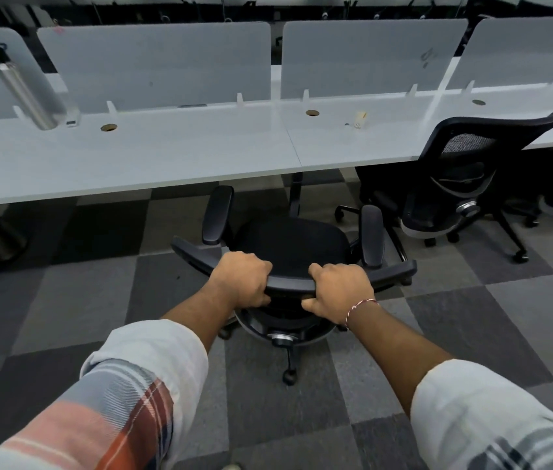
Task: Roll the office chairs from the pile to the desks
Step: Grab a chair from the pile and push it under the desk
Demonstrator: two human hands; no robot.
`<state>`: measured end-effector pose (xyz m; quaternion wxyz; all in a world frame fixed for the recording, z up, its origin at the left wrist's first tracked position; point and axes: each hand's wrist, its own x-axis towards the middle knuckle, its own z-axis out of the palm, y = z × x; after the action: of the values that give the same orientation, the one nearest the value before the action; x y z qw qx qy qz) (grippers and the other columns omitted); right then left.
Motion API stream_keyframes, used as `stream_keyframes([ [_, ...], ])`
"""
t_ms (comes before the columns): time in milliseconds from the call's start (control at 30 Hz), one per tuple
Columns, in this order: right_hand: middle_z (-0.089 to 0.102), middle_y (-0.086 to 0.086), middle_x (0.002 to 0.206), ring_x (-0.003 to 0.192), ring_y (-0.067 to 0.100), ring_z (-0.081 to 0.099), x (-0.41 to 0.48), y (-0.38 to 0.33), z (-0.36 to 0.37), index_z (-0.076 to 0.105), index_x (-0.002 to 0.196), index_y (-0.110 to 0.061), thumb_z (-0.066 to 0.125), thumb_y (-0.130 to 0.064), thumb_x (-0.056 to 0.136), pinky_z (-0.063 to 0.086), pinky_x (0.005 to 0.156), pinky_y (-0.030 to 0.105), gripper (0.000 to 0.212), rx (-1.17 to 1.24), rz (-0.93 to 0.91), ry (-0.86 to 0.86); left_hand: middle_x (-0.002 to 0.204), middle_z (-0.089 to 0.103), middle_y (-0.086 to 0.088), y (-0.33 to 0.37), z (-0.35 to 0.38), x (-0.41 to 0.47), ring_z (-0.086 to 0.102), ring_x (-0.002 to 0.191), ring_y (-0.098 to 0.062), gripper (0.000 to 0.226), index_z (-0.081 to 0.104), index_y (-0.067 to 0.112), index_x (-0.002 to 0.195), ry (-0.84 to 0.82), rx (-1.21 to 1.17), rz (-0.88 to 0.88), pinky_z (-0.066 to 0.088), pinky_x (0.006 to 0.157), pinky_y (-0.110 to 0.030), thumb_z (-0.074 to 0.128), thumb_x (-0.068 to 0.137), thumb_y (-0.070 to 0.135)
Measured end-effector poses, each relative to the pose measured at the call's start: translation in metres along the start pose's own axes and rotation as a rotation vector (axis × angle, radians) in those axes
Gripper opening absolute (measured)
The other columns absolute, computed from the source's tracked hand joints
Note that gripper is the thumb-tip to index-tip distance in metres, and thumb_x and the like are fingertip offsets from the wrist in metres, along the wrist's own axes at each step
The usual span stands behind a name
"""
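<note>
Black office chair (290,244): on its castors on the checked carpet (471,317), seat turned toward the white desk (166,154), armrest tips (222,195) close to the front edge, not yet under it. Gripped at the top rail (290,283) of the backrest by left hand (242,281) and right hand (337,288), fingers curled over the rail, thumbs under it. Step in hand, by the look of it: the final push into a desk place. Calls next for a straight, even shove, keeping clear of the desktop edge and of the second chair (464,171) tucked in at the right. Counted: two chairs, two hands, four partition panels (153,62) in the near row, three cable holes (312,112), one steel bottle (26,88) far left.
</note>
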<state>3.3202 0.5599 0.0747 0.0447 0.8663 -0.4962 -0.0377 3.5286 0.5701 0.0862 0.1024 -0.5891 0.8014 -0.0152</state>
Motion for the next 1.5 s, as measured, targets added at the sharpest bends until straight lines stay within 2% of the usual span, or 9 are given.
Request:
stream_keyframes([
  [100, 0.066, 0.000, 0.090, 0.082, 0.025, 0.064, -0.010, -0.004, 0.000, 0.048, 0.097, -0.022, 0.057, -0.060, 0.080, 0.037, 0.062, 0.034, 0.042, 0.006, -0.027, 0.005, 0.080, 0.058, 0.006, 0.007, 0.001, -0.013, 0.064, 0.081, -0.023, 0.033, 0.048, 0.027, 0.085, -0.010, -0.005, -0.026, 0.043, 0.064, -0.032, 0.063, 0.078, 0.056],
  [367, 0.065, 0.000, 0.085, 0.076, 0.026, 0.064, -0.048, -0.043, -0.001, 0.049, 0.096, -0.019, 0.057, -0.057, 0.082, 0.037, 0.060, 0.033, 0.042, 0.045, -0.090, 0.011, 0.084, 0.065, 0.004, 0.008, 0.012, -0.070, 0.065, 0.081, -0.023, 0.036, 0.049, 0.028, 0.083, -0.003, 0.027, -0.053, 0.038, 0.063, -0.031, 0.062, 0.075, 0.060],
  [567, 0.065, -0.001, 0.084, 0.076, 0.026, 0.065, -0.077, -0.074, -0.006, 0.047, 0.095, -0.019, 0.057, -0.059, 0.081, 0.038, 0.059, 0.033, 0.043, 0.014, -0.128, 0.012, 0.070, 0.052, 0.008, 0.014, 0.018, -0.123, 0.062, 0.074, -0.021, 0.035, 0.048, 0.027, 0.078, -0.019, -0.006, -0.100, 0.044, 0.062, -0.031, 0.062, 0.074, 0.059],
  [700, 0.060, -0.003, 0.078, 0.072, 0.024, 0.062, -0.097, -0.099, -0.012, 0.044, 0.093, -0.021, 0.057, -0.061, 0.081, 0.041, 0.060, 0.033, 0.044, -0.015, -0.149, -0.003, 0.067, 0.050, 0.008, 0.017, 0.022, -0.166, 0.056, 0.067, -0.018, 0.037, 0.042, 0.027, 0.070, -0.032, -0.024, -0.132, 0.043, 0.060, -0.030, 0.061, 0.074, 0.059],
  [867, 0.053, -0.005, 0.074, 0.071, 0.021, 0.060, -0.119, -0.125, -0.018, 0.047, 0.093, -0.023, 0.058, -0.063, 0.080, 0.043, 0.061, 0.034, 0.044, -0.034, -0.181, -0.007, 0.067, 0.051, 0.009, 0.021, 0.025, -0.211, 0.053, 0.064, -0.017, 0.034, 0.048, 0.027, 0.075, -0.035, -0.023, -0.154, 0.040, 0.058, -0.030, 0.061, 0.076, 0.059],
  [933, 0.054, -0.006, 0.074, 0.070, 0.021, 0.061, -0.128, -0.138, -0.020, 0.049, 0.095, -0.023, 0.057, -0.063, 0.079, 0.047, 0.063, 0.034, 0.044, -0.036, -0.197, -0.015, 0.066, 0.050, 0.009, 0.023, 0.026, -0.232, 0.052, 0.062, -0.015, 0.035, 0.046, 0.027, 0.074, -0.037, -0.019, -0.162, 0.037, 0.055, -0.030, 0.061, 0.078, 0.059],
  [1100, 0.054, -0.007, 0.072, 0.067, 0.019, 0.059, -0.150, -0.166, -0.025, 0.049, 0.095, -0.024, 0.056, -0.064, 0.079, 0.045, 0.061, 0.033, 0.044, -0.060, -0.243, -0.025, 0.065, 0.048, 0.009, 0.025, 0.037, -0.280, 0.048, 0.058, -0.015, 0.038, 0.043, 0.026, 0.078, 0.037, -0.023, -0.193, 0.034, 0.054, -0.030, 0.059, 0.079, 0.060],
  [1300, 0.062, -0.005, 0.081, 0.073, 0.021, 0.063, -0.160, -0.185, -0.026, 0.044, 0.092, -0.025, 0.055, -0.065, 0.079, 0.043, 0.061, 0.033, 0.044, -0.061, -0.263, -0.010, 0.068, 0.050, 0.009, 0.019, 0.048, -0.302, 0.049, 0.061, -0.013, 0.037, 0.044, 0.026, 0.081, 0.090, -0.022, -0.195, 0.028, 0.050, -0.030, 0.058, 0.080, 0.060],
  [1500, 0.060, -0.006, 0.078, 0.068, 0.019, 0.059, -0.142, -0.189, -0.031, 0.043, 0.091, -0.025, 0.054, -0.065, 0.081, 0.040, 0.059, 0.031, 0.043, -0.046, -0.256, -0.022, 0.070, 0.051, 0.010, -0.003, 0.044, -0.289, 0.052, 0.064, -0.014, 0.037, 0.045, 0.026, 0.082, 0.081, -0.015, -0.181, 0.036, 0.055, -0.030, 0.058, 0.081, 0.061],
])
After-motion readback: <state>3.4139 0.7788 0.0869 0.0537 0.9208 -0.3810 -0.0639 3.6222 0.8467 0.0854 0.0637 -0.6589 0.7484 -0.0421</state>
